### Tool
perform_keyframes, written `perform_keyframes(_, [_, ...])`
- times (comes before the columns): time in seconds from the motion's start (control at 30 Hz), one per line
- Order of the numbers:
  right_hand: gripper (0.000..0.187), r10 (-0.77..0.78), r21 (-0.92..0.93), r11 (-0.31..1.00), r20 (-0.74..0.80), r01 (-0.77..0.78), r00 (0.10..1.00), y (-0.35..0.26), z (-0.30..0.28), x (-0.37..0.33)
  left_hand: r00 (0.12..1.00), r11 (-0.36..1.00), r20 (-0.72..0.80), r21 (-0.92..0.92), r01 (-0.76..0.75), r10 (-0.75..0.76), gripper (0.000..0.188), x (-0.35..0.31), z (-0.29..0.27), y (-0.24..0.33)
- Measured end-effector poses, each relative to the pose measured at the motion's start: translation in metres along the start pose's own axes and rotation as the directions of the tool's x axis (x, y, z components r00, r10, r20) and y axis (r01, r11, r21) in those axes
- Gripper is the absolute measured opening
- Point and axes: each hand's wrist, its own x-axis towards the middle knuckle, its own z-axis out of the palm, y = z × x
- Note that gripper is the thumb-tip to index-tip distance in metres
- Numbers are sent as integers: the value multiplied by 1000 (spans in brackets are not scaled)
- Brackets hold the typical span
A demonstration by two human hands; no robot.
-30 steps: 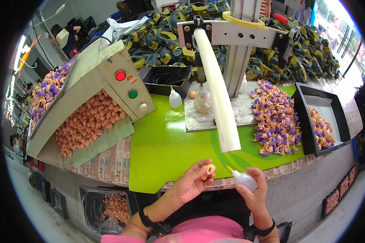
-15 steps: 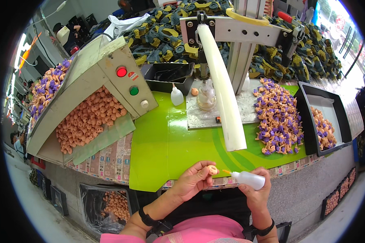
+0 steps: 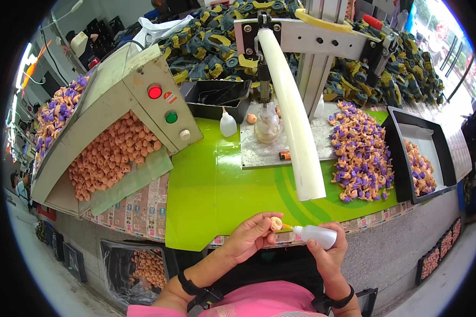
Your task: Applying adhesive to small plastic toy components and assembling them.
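Note:
Between the thumb and fingers of my left hand (image 3: 252,236) is a small flesh-coloured doll head (image 3: 276,224), its hollow opening turned to the right. My right hand (image 3: 328,251) grips a white squeeze bottle (image 3: 318,236) lying nearly level. The bottle's thin orange nozzle (image 3: 287,227) points left and reaches the doll head's edge; whether it enters the opening is too small to tell. Both hands are over the near edge of the green-covered table (image 3: 217,195). The lever press (image 3: 293,116) with its long white handle stands beyond them.
A beige machine (image 3: 143,100) full of doll heads (image 3: 113,156) stands at left. Purple-and-flesh doll bodies (image 3: 360,153) lie piled at right beside a black tray (image 3: 447,153). Another squeeze bottle (image 3: 228,124) stands near a black bin (image 3: 217,100). Dark toy vehicles (image 3: 211,53) are heaped behind.
My right hand has brought the squeeze bottle slightly left, so its nozzle now reaches the doll head. The head in my left hand has turned a little, still held.

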Motion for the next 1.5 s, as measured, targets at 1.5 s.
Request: perform_keyframes(1.5, [42,1,-2,1000,-40,-1,999,10,0,-1,999,999,-35,20,27,-26,36,1,4,3])
